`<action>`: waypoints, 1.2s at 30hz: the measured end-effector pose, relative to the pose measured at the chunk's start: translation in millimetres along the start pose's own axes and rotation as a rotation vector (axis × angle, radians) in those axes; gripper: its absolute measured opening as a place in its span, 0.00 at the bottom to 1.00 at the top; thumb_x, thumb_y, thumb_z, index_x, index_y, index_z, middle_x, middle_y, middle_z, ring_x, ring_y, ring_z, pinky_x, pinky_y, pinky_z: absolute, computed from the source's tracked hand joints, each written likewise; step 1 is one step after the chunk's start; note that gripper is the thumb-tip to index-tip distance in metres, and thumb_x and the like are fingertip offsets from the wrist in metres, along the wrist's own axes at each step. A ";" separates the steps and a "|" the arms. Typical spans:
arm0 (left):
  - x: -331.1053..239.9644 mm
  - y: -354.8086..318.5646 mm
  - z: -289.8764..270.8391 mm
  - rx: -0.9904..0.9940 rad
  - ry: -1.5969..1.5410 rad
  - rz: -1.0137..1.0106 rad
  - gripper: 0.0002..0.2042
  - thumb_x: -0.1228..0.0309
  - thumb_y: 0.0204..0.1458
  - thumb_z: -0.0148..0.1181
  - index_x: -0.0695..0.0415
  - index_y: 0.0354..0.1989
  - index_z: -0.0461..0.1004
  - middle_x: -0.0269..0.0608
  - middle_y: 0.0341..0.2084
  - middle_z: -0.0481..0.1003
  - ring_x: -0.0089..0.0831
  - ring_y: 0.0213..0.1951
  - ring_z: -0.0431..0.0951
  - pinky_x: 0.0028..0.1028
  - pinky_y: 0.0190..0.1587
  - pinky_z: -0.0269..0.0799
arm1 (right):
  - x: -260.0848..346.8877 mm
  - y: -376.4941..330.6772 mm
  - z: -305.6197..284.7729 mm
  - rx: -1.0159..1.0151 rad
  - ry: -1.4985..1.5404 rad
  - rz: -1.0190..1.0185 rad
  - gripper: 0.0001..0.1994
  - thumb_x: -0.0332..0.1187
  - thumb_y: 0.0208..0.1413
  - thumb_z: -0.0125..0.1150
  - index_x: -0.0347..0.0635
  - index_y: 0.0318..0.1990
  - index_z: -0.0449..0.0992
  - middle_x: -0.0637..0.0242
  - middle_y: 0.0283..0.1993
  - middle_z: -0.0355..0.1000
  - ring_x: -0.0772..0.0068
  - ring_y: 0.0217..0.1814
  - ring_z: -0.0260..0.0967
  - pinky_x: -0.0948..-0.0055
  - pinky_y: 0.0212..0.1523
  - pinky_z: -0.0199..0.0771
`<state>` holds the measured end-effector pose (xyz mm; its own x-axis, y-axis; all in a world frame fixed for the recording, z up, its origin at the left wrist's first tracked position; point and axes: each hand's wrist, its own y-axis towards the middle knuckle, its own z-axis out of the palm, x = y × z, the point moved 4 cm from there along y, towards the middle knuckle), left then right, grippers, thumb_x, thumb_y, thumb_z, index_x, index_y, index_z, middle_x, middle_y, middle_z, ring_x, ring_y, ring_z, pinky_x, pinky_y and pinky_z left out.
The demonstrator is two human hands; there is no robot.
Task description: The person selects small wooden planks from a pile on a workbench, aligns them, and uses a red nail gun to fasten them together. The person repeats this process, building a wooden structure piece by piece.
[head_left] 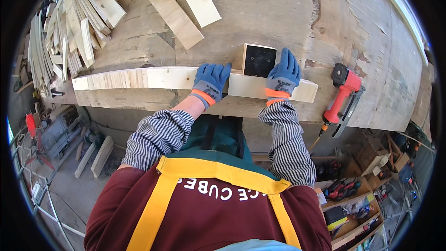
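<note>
A long pale wooden board [139, 78] lies flat along the near edge of the plywood workbench [278, 14]. My left hand [211, 80], in a blue glove with an orange cuff, presses down on the board near its middle. In the same kind of glove, my right hand [282, 75] rests on the board farther right. Between the two hands a small wooden block with a black face [259, 60] stands against the board's far side, touching my right fingers. Neither hand closes around anything.
A red nail gun [343, 95] lies on the bench to the right of the board. Loose planks [186, 9] and a heap of wood strips [69, 28] fill the far left. Below the bench stand a wooden crate of tools [353, 204] and boards on the floor [95, 155].
</note>
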<state>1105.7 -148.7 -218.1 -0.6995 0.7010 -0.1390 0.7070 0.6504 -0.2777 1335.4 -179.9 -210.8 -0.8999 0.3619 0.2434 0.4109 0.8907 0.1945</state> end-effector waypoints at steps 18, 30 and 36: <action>-23.0 32.4 -24.2 0.090 -0.196 -0.129 0.27 0.53 0.54 0.53 0.55 0.58 0.68 0.42 0.44 0.75 0.40 0.52 0.72 0.50 0.65 0.51 | 1.6 3.5 -0.9 0.026 0.087 0.035 0.27 0.26 0.51 0.55 0.48 0.63 0.67 0.62 0.60 0.70 0.59 0.60 0.68 0.59 0.58 0.68; -21.8 35.0 -22.9 0.007 -0.150 -0.073 0.18 0.55 0.53 0.53 0.52 0.45 0.75 0.41 0.37 0.76 0.41 0.45 0.74 0.49 0.63 0.55 | -11.6 0.3 -14.8 -0.136 0.388 -0.014 0.26 0.26 0.51 0.57 0.41 0.61 0.68 0.57 0.59 0.71 0.53 0.60 0.67 0.57 0.61 0.63; -22.3 35.3 -20.9 -0.028 -0.149 -0.083 0.17 0.55 0.53 0.53 0.52 0.44 0.76 0.41 0.37 0.76 0.40 0.45 0.73 0.49 0.63 0.55 | -9.3 -1.3 -14.9 0.045 0.057 0.010 0.27 0.25 0.51 0.55 0.44 0.61 0.68 0.60 0.60 0.70 0.55 0.63 0.65 0.57 0.63 0.62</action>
<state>1148.5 -135.3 -204.9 -0.7620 0.5945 -0.2568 0.6471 0.7139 -0.2677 1345.4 -188.6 -199.2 -0.8852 0.3559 0.2995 0.4118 0.8990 0.1488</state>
